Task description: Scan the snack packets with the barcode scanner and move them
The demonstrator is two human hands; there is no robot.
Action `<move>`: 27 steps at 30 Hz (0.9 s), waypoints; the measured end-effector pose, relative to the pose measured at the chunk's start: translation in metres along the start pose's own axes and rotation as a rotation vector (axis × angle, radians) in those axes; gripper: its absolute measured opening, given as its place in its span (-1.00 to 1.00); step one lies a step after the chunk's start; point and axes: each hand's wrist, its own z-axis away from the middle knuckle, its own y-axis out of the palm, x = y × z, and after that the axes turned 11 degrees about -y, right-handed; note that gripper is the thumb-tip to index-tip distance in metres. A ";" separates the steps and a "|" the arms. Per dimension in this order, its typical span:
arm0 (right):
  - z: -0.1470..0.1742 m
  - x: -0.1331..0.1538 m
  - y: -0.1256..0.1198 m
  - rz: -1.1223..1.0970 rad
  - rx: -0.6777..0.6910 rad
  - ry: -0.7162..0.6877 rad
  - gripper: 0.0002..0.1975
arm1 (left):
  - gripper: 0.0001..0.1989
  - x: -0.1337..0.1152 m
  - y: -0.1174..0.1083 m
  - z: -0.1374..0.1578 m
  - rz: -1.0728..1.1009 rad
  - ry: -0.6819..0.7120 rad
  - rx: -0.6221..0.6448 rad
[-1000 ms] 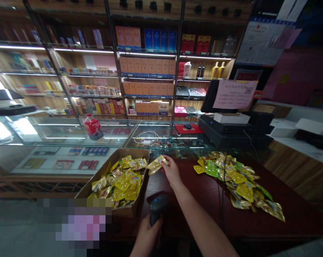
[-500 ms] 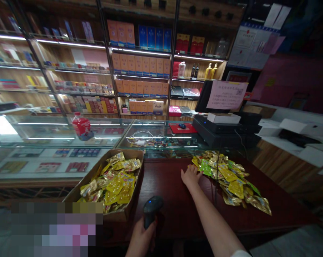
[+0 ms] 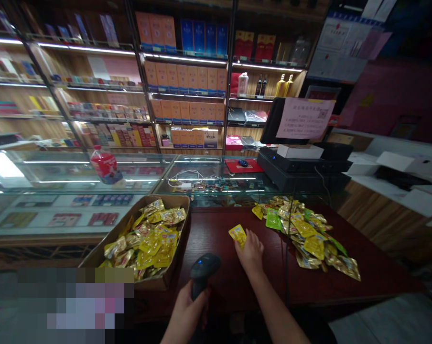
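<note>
My left hand (image 3: 191, 306) is wrapped round the handle of a black barcode scanner (image 3: 205, 267), its head tilted up above the near edge of the dark red table (image 3: 216, 222). Between the thumb and fingers of my right hand (image 3: 251, 253) is a small yellow snack packet (image 3: 238, 234), over the middle of the table. To the right of that hand lies a loose pile of yellow, gold and green snack packets (image 3: 305, 229). On the left, a cardboard box (image 3: 185, 234) holds many similar packets (image 3: 153, 248).
Behind the table runs a glass display counter (image 3: 144, 169) with a red jug (image 3: 104, 165), a white cable (image 3: 185, 179) and a red mouse pad (image 3: 252, 166). A monitor (image 3: 273, 122) stands on a black cash drawer (image 3: 291, 174). A thin dark cable (image 3: 288, 248) hangs before the pile.
My right hand has drawn back from the pile toward the scanner, now with a yellow packet in its grip. The left hand still holds the scanner in nearly the same place.
</note>
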 end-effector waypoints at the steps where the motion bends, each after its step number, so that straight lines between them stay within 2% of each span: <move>1: 0.000 0.000 0.001 -0.011 0.021 -0.010 -0.50 | -0.64 -0.006 0.002 0.002 -0.007 0.016 0.008; 5: 0.000 0.000 0.000 -0.170 0.020 -0.032 -0.60 | -0.70 -0.030 0.010 0.009 -0.033 0.037 0.014; 9: 0.000 -0.002 -0.002 -0.347 -0.045 -0.031 -0.56 | -0.72 -0.039 0.016 0.007 -0.006 0.038 0.010; 15: 0.000 -0.001 -0.003 -0.509 -0.112 -0.018 -0.47 | -0.72 -0.032 0.017 -0.001 0.054 0.064 -0.003; 23: -0.002 -0.001 -0.007 -0.718 -0.038 0.086 -0.47 | -0.68 -0.032 0.017 -0.004 0.110 0.072 -0.023; 27: -0.015 0.015 -0.005 -0.878 0.036 0.159 -0.49 | -0.65 -0.014 0.011 -0.012 0.130 -0.003 -0.048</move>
